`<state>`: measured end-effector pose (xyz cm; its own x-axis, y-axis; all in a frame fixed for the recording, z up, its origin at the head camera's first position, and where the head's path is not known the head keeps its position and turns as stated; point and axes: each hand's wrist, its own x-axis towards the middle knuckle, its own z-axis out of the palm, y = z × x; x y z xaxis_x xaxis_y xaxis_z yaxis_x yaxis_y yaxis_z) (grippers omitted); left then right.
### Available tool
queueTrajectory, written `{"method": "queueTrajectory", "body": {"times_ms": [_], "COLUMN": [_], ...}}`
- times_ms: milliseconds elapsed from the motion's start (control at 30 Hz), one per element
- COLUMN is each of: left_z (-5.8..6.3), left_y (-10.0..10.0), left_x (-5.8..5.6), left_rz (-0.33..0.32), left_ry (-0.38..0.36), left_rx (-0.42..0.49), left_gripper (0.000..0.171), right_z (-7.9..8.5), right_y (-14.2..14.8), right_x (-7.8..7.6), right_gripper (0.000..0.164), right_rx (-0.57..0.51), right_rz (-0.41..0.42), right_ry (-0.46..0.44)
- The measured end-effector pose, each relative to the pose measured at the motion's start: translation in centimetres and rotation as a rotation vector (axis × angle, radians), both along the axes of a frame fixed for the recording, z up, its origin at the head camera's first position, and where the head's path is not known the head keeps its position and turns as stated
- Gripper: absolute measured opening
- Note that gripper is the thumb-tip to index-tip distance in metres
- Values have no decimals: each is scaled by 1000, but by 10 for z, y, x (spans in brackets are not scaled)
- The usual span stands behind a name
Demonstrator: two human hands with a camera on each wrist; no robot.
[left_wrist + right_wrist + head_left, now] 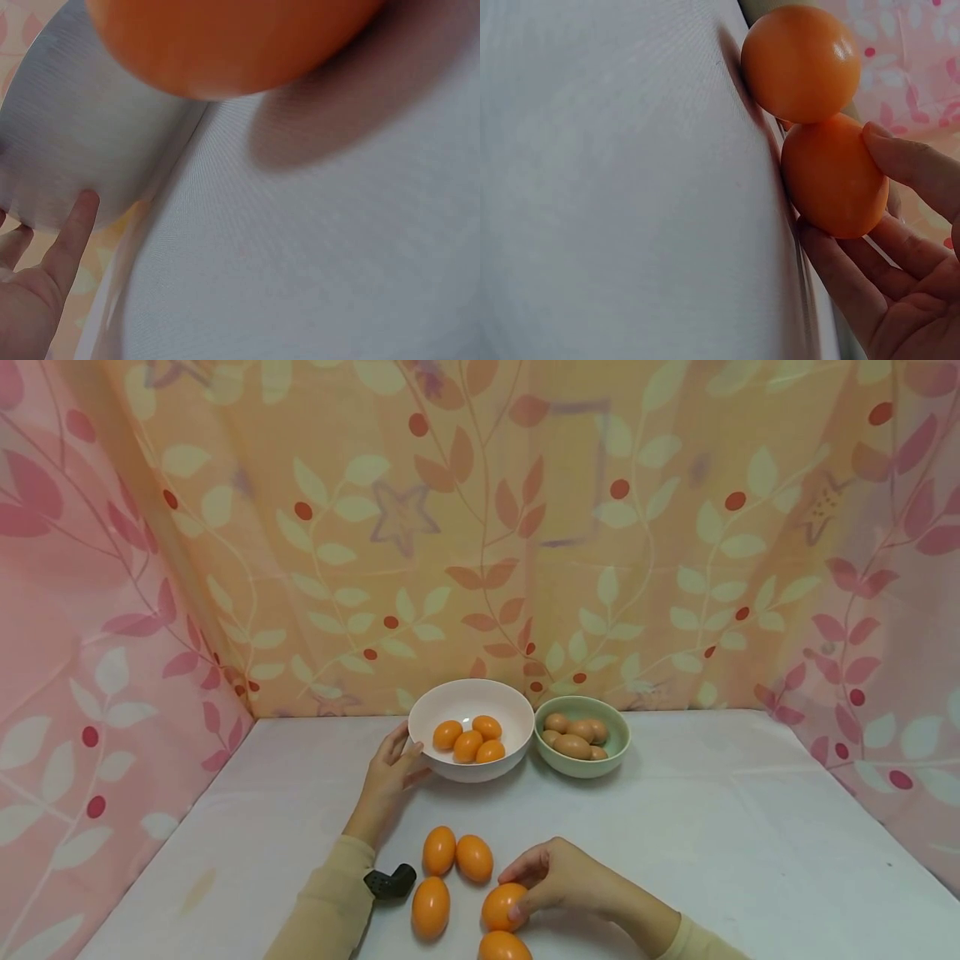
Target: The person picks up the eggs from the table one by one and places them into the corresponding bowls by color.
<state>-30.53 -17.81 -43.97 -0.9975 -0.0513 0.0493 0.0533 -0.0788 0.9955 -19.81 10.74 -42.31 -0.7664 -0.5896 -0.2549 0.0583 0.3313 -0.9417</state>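
At the left side of a white bowl, my left hand touches the wall near the rim with outstretched fingers. Several orange eggs lie inside that bowl, one egg at their left. My right hand pinches an orange egg between thumb and fingers, low over the white cloth. Against it sits another orange egg, seen at the bottom edge of the head view. To the left of my right hand lie three more orange eggs, among them an upright-looking egg.
A smaller green bowl with several brown eggs stands close to the white bowl's right. White cloth covers the table. Patterned curtains close off the back and sides. A black wrist device sits on my left sleeve.
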Motion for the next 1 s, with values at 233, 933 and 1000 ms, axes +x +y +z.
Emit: {"method": "queueTrajectory", "body": {"times_ms": [233, 933, 1000], "left_z": [-1, -3, -3], "left_y": [-2, -1, -2], "left_x": [1, -3, -3], "left_rz": [0, 0, 0], "left_ry": [7, 9, 7], "left_rx": [0, -1, -1], "left_gripper": [61, 61, 62], "right_z": [0, 32, 37], "right_y": [-2, 9, 8], "right_x": [0, -16, -21], "right_gripper": [32, 34, 35], "right_rx": [-4, 70, 78], "right_rz": [-9, -32, -39], "right_ry": [-14, 202, 207]}}
